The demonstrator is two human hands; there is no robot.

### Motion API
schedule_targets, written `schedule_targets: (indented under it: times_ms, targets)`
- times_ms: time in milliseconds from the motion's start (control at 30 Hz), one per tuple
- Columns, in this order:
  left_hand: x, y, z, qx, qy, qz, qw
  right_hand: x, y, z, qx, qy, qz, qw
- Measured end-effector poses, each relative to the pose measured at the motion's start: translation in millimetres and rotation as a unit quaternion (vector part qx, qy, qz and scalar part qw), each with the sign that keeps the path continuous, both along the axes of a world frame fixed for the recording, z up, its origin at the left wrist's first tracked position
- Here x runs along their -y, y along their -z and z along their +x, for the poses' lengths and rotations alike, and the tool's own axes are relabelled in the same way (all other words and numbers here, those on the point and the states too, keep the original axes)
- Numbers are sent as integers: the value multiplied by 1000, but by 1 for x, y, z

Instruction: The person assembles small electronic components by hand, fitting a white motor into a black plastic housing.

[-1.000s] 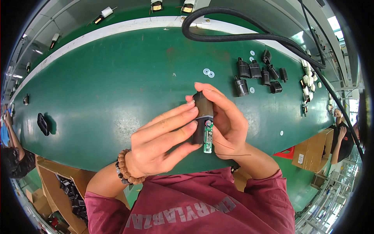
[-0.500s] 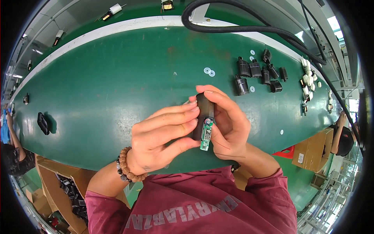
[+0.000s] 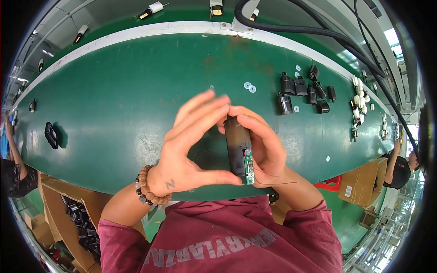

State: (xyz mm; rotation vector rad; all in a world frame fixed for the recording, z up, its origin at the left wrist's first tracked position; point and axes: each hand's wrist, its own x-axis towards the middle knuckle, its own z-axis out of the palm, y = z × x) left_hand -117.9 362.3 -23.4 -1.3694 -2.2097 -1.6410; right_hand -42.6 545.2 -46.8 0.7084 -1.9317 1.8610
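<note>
Black rounded casing (image 3: 237, 136) (slim green board (image 3: 249, 168) alongside) | right hand (image 3: 269, 154) curled, gripping it | left hand (image 3: 180, 159) opened wide

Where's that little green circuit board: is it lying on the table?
No, the green circuit board sits along the side of the black casing, which the right hand holds above the green table.

A broad green desk (image 3: 114, 104) spreads across the room, a soft sheen of light on its surface, with a white rail (image 3: 150, 32) along its far edge and a green strip (image 3: 184, 12) beyond. Past its far right corner, grey metal frames (image 3: 380, 28) stand near a bright window (image 3: 392, 39). Green floor (image 3: 343, 223) shows beyond the near edge, with an open cardboard box (image 3: 96, 205) by the near left corner, another carton (image 3: 362, 183) toward the near right corner, and metal shelving (image 3: 393, 223) farther out.
</note>
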Motion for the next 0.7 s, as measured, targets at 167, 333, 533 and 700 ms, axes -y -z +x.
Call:
schedule_targets:
  times_ms: [167,333,533,700]
  targets:
    - [0,10,8,118,90,96,984,-2,-6,7,59,-19,-13,998]
    - [1,12,6,145,85,91,982,3,-8,8,81,-3,-4,997]
    - [2,-5,19,218,68,95,969,2,-13,15,82,21,-7,996]
    - [79,-40,42,146,-103,41,983,-55,-37,95,244,-27,-122,962]
